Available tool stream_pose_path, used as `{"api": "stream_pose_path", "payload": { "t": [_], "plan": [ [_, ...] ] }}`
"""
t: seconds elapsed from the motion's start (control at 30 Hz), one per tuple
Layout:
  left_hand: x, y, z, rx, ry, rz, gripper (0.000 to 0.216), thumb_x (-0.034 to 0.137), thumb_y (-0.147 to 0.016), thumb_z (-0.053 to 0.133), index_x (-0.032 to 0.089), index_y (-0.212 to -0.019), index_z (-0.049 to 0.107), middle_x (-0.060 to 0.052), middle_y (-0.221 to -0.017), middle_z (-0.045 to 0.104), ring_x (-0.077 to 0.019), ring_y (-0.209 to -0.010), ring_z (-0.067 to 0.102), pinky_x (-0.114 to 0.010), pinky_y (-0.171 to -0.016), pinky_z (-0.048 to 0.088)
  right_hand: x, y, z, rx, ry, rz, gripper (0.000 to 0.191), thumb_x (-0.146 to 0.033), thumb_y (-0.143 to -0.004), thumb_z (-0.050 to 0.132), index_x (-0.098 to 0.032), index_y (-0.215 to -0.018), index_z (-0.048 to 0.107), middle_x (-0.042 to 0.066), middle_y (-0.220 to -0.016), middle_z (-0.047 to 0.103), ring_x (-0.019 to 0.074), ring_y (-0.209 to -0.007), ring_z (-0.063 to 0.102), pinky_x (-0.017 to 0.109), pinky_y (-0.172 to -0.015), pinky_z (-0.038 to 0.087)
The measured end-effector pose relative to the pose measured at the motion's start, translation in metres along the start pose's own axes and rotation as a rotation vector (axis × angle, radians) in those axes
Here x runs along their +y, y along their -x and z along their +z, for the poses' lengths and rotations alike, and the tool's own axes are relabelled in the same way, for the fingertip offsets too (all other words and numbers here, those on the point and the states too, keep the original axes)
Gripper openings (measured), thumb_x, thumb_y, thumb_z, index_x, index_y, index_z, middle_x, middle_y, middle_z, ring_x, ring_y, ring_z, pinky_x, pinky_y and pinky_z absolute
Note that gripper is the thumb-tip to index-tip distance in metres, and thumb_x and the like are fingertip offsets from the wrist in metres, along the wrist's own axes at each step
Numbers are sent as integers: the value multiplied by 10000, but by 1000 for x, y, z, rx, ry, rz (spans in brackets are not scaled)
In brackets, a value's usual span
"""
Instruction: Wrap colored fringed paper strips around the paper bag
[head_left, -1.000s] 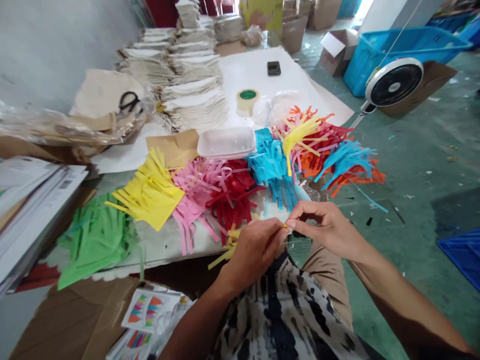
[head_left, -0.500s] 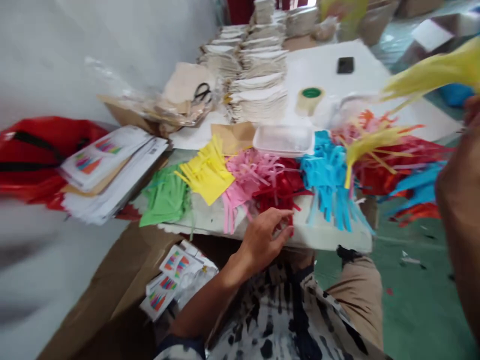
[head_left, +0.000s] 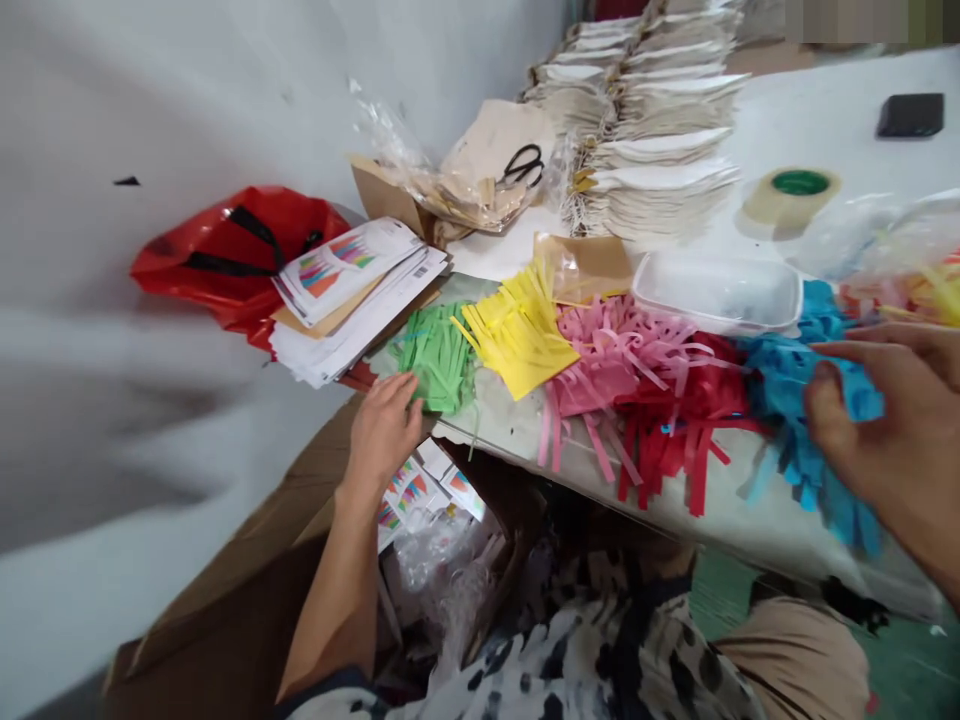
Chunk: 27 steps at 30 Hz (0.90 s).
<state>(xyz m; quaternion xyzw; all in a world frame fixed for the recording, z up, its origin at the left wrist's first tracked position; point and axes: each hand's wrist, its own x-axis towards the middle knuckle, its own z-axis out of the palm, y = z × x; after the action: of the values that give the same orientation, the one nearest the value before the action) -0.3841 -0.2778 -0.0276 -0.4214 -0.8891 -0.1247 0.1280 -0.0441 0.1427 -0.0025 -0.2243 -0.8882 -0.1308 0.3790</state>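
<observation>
My left hand [head_left: 386, 425] reaches to the left end of the table, its fingertips at the near edge of a bundle of green fringed paper strips [head_left: 439, 360]. Its fingers are loosely extended, with the thumb apart; the bundle's near corner is hidden behind them. On the right, my right hand [head_left: 900, 420] hovers over blue fringed paper [head_left: 780, 375], thumb and fingers apart and nothing seen between them. Between the hands lie yellow fringed paper [head_left: 521, 335], pink fringed paper [head_left: 600, 375] and red fringed paper [head_left: 701, 440], side by side and partly overlapping.
A clear plastic tray [head_left: 716, 290] stands behind the fringes. Printed sheets [head_left: 352, 290] lie by a red bag [head_left: 225, 250] at left. Scissors [head_left: 523, 165], stacked white bundles [head_left: 660, 190], a tape roll [head_left: 799, 185] and a dark phone-like object [head_left: 910, 116] are farther back. Below is a cardboard box [head_left: 247, 540].
My left hand has moved left from the red fringe to the green one. My right hand has come down to the blue fringe, without the yellow fringe seen by it earlier. The view has turned left.
</observation>
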Motion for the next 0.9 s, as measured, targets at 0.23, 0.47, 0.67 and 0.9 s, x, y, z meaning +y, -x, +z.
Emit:
{"api": "stream_pose_path", "payload": {
  "t": [0.23, 0.47, 0.67, 0.9],
  "plan": [
    [-24, 24, 25, 11, 156, 88, 382, 339, -1071, 509, 224, -1379, 704, -91, -1471, 675, -271, -1364, 641, -458, -1184, 518, -132, -35, 0, 28, -275, -239, 95, -166, -887, 713, -184, -968, 758, 102, -1071, 788, 265, -924, 700, 381, -788, 524],
    [0, 10, 37, 100, 363, 249, 368, 329, -991, 686, 271, -1352, 722, -97, -1364, 743, -298, -1251, 669, -521, -1056, 583, -222, -24, 17, -255, -567, -409, 125, -139, -966, 636, -196, -1015, 737, 70, -1110, 755, 229, -989, 628, 377, -868, 464],
    [19, 5, 44, 167, 555, 253, 210, 236, -1020, 632, 259, -1147, 798, -81, -1199, 806, -234, -1106, 732, -448, -1009, 582, -279, -30, 52, -458, -492, -567, 161, -136, -1014, 572, -168, -1042, 727, 102, -1066, 714, 246, -950, 564, 391, -801, 391],
    [25, 27, 45, 483, 941, -382, 247, 391, -1018, 633, 221, -1100, 792, -63, -1036, 767, -169, -896, 740, -320, -855, 611, -295, -44, 77, -455, -500, -626, 268, -33, -1008, 482, -127, -1001, 733, 113, -1005, 697, 252, -898, 522, 404, -779, 361]
  ]
}}
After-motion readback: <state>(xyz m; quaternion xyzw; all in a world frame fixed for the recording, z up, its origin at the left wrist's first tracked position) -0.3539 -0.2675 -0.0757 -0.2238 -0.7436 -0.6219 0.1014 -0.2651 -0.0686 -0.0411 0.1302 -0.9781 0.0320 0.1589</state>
